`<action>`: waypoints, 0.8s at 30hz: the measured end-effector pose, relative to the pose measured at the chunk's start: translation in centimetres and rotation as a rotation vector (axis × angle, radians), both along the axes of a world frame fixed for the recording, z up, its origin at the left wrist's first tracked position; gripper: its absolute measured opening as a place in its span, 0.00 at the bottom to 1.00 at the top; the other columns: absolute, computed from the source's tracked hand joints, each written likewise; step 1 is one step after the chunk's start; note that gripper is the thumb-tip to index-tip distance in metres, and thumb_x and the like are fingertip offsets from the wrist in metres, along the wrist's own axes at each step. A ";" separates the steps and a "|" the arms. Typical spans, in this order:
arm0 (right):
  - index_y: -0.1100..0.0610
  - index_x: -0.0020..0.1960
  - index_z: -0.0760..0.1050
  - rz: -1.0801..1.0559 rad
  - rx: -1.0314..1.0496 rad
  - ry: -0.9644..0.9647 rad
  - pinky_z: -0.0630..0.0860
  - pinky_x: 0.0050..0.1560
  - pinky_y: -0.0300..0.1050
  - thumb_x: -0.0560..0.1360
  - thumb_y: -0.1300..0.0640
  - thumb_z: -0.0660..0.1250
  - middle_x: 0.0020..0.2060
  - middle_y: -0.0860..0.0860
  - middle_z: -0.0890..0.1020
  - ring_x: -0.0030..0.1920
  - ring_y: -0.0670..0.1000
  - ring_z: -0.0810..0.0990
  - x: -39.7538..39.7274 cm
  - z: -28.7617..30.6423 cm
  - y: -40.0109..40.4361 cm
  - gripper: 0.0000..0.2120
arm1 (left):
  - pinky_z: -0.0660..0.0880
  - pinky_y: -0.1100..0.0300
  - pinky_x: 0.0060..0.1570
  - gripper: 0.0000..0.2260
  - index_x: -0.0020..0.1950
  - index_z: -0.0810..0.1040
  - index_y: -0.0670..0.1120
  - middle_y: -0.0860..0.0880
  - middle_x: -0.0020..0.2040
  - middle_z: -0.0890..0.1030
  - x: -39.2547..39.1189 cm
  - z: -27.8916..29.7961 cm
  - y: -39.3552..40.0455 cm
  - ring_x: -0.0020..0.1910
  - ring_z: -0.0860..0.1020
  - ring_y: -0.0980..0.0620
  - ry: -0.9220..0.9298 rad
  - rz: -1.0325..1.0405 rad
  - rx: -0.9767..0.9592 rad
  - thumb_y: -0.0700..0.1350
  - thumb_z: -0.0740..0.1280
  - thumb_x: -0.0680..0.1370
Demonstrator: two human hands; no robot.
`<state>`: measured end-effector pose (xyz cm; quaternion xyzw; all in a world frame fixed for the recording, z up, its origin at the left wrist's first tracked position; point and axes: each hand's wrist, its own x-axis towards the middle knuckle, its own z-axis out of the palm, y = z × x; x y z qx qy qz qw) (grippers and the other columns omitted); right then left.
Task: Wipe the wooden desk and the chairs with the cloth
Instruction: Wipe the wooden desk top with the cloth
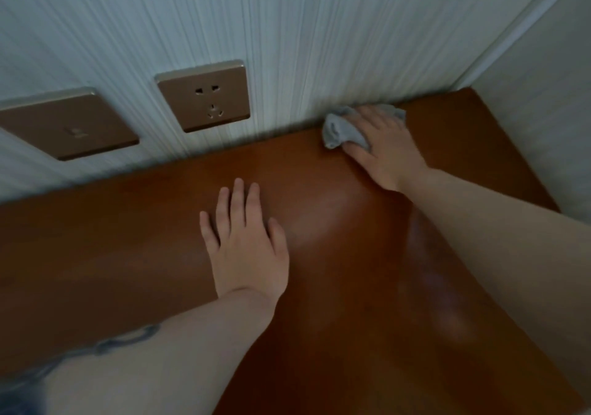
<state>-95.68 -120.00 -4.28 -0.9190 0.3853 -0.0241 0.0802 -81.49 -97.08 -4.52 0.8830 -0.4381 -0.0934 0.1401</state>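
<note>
The wooden desk (128, 254) is glossy reddish-brown and fills the lower part of the view, butting against the wall. My right hand (383, 149) presses a crumpled grey cloth (335, 130) flat onto the desk at its far right, close to the wall. The cloth shows on both sides of the hand. My left hand (243, 242) lies palm down on the middle of the desk, fingers slightly spread, holding nothing. No chair is in view.
A white ribbed wall (287, 31) runs along the desk's back edge. It carries a bronze power socket (204, 95) and a bronze switch plate (67, 123) at the left. A second wall (543, 120) closes off the desk's right end.
</note>
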 end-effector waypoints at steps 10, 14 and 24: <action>0.57 0.78 0.51 -0.668 -0.015 0.059 0.49 0.74 0.57 0.80 0.42 0.49 0.76 0.61 0.56 0.75 0.60 0.54 -9.3 -0.5 -6.9 0.31 | 0.42 0.46 0.74 0.26 0.77 0.55 0.52 0.52 0.78 0.54 0.0 0.0 0.1 0.77 0.47 0.52 0.004 -0.007 0.024 0.53 0.46 0.78; 0.56 0.77 0.51 -1.054 -0.033 -0.007 0.49 0.73 0.60 0.80 0.42 0.50 0.76 0.61 0.54 0.75 0.61 0.52 -9.2 -0.7 -0.4 0.30 | 0.42 0.45 0.74 0.25 0.77 0.55 0.52 0.52 0.78 0.54 0.0 0.1 0.1 0.77 0.47 0.52 0.016 -0.002 0.019 0.53 0.48 0.79; 0.42 0.77 0.49 -0.479 0.127 0.009 0.45 0.73 0.54 0.80 0.41 0.52 0.78 0.51 0.49 0.77 0.52 0.45 -0.1 0.7 11.4 0.28 | 0.41 0.47 0.74 0.23 0.76 0.59 0.51 0.51 0.78 0.56 0.1 0.3 0.2 0.77 0.49 0.52 0.074 0.006 -0.058 0.50 0.54 0.80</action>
